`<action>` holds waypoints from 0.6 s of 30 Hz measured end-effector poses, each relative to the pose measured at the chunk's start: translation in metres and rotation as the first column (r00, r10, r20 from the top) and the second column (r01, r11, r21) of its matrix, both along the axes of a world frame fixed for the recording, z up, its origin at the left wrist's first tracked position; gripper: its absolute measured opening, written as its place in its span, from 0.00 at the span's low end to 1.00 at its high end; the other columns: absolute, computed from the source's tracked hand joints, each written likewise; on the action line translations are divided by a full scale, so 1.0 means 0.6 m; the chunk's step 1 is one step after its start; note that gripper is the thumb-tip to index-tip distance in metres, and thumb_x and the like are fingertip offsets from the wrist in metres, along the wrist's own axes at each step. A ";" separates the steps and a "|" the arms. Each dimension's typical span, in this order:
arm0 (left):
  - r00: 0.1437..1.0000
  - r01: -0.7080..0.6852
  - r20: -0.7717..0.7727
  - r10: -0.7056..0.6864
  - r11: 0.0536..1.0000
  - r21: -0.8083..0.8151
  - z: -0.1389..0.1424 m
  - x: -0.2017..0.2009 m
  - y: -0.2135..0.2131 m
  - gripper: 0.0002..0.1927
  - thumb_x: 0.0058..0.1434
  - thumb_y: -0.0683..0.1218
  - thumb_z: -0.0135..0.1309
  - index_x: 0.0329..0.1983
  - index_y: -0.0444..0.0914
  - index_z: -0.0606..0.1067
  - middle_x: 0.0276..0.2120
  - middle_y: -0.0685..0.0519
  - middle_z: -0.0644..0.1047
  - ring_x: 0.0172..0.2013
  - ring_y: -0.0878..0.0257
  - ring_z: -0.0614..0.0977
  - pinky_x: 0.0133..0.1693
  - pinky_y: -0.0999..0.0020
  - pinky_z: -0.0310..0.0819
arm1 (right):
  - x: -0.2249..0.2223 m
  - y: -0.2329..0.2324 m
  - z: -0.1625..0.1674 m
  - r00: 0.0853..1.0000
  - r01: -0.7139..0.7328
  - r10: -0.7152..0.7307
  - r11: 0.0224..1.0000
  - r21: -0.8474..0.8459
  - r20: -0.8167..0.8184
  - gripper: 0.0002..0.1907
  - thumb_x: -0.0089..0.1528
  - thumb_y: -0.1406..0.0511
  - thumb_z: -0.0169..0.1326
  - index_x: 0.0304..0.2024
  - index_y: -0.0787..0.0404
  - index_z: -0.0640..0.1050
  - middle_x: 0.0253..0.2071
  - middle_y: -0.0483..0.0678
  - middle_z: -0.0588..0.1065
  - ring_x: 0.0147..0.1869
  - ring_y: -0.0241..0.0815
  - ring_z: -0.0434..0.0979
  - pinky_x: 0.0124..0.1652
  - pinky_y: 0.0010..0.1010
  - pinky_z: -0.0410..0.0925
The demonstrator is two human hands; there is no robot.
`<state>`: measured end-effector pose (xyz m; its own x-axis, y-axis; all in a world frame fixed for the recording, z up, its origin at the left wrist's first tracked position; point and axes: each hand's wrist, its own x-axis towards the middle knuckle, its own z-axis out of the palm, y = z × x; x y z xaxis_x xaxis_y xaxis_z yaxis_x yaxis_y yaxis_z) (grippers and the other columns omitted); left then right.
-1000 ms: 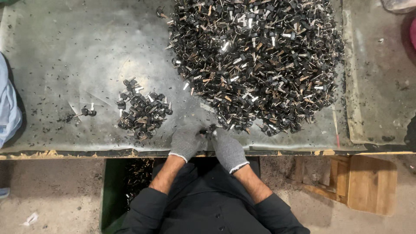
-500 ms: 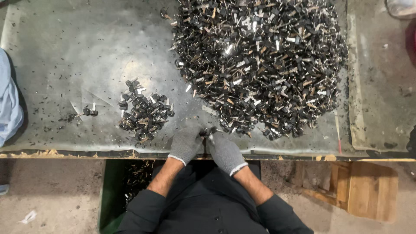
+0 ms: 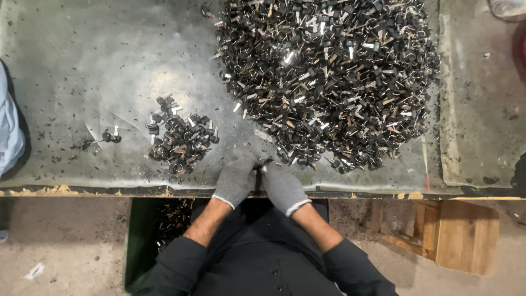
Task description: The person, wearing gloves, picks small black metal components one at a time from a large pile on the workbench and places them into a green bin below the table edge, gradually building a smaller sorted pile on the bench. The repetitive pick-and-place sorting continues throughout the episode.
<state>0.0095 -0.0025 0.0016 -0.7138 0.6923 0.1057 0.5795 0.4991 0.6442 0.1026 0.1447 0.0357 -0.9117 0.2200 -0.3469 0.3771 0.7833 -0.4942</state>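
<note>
Meeting at the near edge of the surface, the gloved left hand and right hand pinch a small metal piece between them — fingers of both closed on it. A small pile of dark parts lies just left of the hands; the big heap fills the far right. A green bin stands below the near edge.

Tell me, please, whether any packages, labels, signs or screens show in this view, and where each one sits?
No labels, signs or screens show.
Bag or wrapper: top right corner beside the table, pale and crumpled, mostly cut off; cannot tell what it is.
Bin: under the table's front edge by the left hand, green, rectangular, holding dark small parts.
</note>
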 end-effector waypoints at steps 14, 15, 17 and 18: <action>0.999 -0.043 0.024 0.040 0.987 0.156 0.018 0.003 -0.005 0.16 0.53 0.37 0.56 0.47 0.38 0.78 0.36 0.41 0.81 0.37 0.42 0.82 0.38 0.48 0.76 | -0.008 0.000 0.019 0.982 -0.102 0.120 0.986 0.129 -0.145 0.07 0.65 0.67 0.49 0.40 0.65 0.75 0.37 0.61 0.78 0.40 0.62 0.82 0.37 0.50 0.74; 0.998 -0.052 0.023 0.050 0.989 0.135 0.021 0.005 -0.004 0.17 0.54 0.37 0.55 0.47 0.39 0.79 0.34 0.42 0.81 0.36 0.43 0.82 0.39 0.48 0.77 | -0.004 -0.002 0.021 0.978 -0.127 0.149 0.980 0.151 -0.144 0.07 0.66 0.67 0.48 0.41 0.64 0.76 0.37 0.61 0.78 0.40 0.61 0.83 0.36 0.49 0.75; 0.996 -0.083 0.035 0.080 0.992 0.095 0.023 0.011 -0.002 0.18 0.56 0.35 0.53 0.48 0.42 0.80 0.32 0.43 0.81 0.35 0.45 0.83 0.39 0.49 0.77 | 0.005 -0.014 0.021 0.968 -0.097 0.149 0.965 0.245 -0.204 0.09 0.63 0.69 0.48 0.44 0.67 0.75 0.42 0.64 0.76 0.37 0.61 0.82 0.32 0.47 0.75; 0.998 -0.059 0.014 0.058 0.990 0.131 0.023 0.014 -0.002 0.19 0.55 0.35 0.53 0.49 0.41 0.79 0.32 0.43 0.81 0.36 0.44 0.83 0.39 0.49 0.77 | 0.010 -0.021 0.018 0.964 -0.079 0.145 0.956 0.282 -0.223 0.11 0.61 0.70 0.48 0.46 0.68 0.74 0.45 0.65 0.76 0.35 0.62 0.82 0.30 0.47 0.75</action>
